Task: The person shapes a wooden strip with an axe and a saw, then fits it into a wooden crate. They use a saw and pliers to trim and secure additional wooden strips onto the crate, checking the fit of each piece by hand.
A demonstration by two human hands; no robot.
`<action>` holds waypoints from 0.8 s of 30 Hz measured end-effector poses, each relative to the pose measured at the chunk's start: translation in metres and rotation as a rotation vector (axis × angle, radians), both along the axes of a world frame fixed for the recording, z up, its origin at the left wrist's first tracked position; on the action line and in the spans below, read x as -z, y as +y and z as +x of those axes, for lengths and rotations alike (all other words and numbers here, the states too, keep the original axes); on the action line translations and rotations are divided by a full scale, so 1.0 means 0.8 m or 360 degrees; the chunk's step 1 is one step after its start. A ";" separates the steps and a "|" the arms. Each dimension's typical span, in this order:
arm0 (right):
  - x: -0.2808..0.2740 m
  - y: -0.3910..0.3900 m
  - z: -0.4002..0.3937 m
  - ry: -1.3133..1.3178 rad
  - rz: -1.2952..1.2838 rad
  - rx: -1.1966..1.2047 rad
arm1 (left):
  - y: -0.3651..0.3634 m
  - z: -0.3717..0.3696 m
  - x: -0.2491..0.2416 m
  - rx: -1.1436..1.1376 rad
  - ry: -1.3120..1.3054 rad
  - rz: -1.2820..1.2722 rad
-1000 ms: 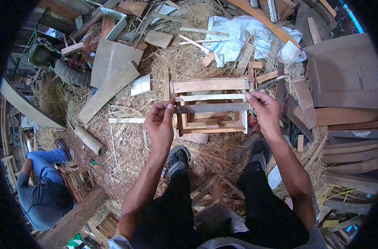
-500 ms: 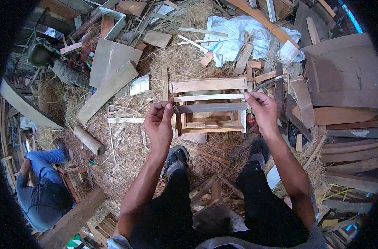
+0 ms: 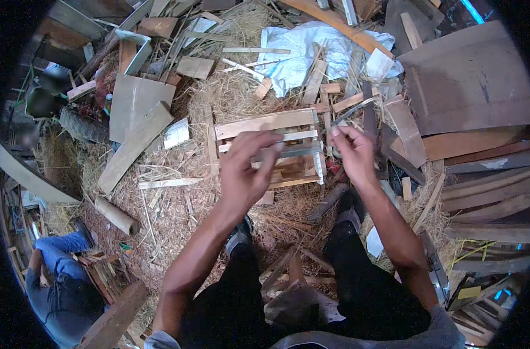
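Observation:
A small wooden crate with slats across it rests on the straw-strewn ground in front of me. My left hand hovers over the crate's left half, slightly blurred. Its thumb and fingers are apart, with nothing visible between them, and it hides part of the slats. Just beyond the crate's right end is my right hand, its thumb and fingertips pinched together. Whatever it may hold is too small to make out. A pale slat and a darker grey slat lie across the crate.
Loose boards and a white plastic sack lie around the crate. Stacked planks and a large brown sheet are on the right. Another person sits at lower left, near a thick beam.
My left hand has left the slats' left end and moved right over the crate. My right hand has come off the slats' right end. The whole view has shifted slightly.

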State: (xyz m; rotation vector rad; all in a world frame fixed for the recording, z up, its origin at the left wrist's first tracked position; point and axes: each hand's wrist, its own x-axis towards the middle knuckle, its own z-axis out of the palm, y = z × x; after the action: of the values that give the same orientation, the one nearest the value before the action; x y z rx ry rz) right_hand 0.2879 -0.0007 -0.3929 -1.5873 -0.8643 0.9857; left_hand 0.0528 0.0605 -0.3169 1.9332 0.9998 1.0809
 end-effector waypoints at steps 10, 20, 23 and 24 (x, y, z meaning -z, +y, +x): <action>0.007 -0.003 -0.007 0.0122 0.0007 -0.0085 | 0.028 0.066 0.038 0.0338 0.0260 0.0111; -0.007 -0.012 0.010 0.0079 -0.0085 -0.0095 | 0.028 0.073 0.057 0.0279 0.0256 0.0066; 0.002 -0.012 0.014 0.0045 -0.0054 -0.0099 | 0.024 0.075 0.058 0.0272 0.0260 0.0139; 0.003 -0.012 0.014 0.0057 -0.0029 -0.0095 | 0.023 0.075 0.060 0.0266 0.0267 0.0181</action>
State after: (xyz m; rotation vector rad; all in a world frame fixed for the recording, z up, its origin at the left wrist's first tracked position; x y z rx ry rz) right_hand 0.2993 -0.0107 -0.3956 -1.5622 -0.8850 1.0639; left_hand 0.1129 0.0789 -0.3646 2.1869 0.8621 0.9101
